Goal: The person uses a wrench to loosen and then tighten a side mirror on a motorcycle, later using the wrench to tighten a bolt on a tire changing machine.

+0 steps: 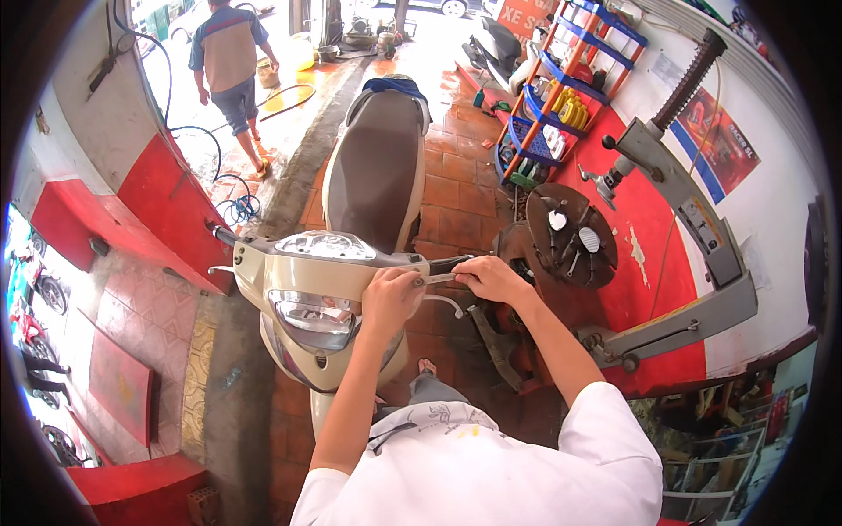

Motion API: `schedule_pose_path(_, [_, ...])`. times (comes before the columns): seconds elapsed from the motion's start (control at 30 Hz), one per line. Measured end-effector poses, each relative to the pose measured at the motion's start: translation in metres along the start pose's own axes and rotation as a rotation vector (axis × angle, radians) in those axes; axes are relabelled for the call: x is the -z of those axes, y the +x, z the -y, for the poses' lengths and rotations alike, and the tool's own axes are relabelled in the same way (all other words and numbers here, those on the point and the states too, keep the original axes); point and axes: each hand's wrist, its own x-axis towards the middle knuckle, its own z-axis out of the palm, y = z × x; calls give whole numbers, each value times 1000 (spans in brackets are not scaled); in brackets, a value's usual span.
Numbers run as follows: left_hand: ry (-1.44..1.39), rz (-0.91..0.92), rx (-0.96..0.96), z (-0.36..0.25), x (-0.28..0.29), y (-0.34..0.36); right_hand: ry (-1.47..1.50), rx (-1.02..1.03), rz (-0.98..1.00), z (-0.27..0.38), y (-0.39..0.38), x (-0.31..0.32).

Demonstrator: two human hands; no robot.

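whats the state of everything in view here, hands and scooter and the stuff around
left hand, closed on one end of the slim metal tool
right hand, fingers closed on its other end
slim metal tool, held between both hands
scooter, upright
seat, down
blue hose, loosely coiled on the ground
round turntable, no wheel mounted
rack, standing, stocked

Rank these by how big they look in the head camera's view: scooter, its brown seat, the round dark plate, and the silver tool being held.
1. Scooter
2. Brown seat
3. Round dark plate
4. Silver tool, partly covered, but clearly smallest.
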Motion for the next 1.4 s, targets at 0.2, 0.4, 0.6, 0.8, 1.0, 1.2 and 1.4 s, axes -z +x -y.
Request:
schedule_pose_path(0.2, [37, -48, -7, -2, -8, -2, -83, -74, 154, -14, 15, 1])
schedule_pose_path(0.4, [38, -25, -1, -1, -8, -3, -313, -90, 32, 15, 3, -14])
schedule_pose_path(0.6, [204, 97, -102, -15, 26, 26, -333, -111, -52, 24, 0, -23])
schedule_pose_path(0.8, [788, -29, -41, 24, 35, 45, -363, 63, -6, 9, 11, -22])
schedule_pose_path(1.0, [735, 20, -25, 13, 17, 53, -393, 131, -103, -29, 20, -37])
schedule_pose_path(1.2, [733, 36, -19, 1, 9, 56, -287, 60, -150, -50, 21, -36])
schedule_pose_path(1.4, [299, 2, -195, 3, -1, 15, -301, -103, -106, -52, 25, -12])
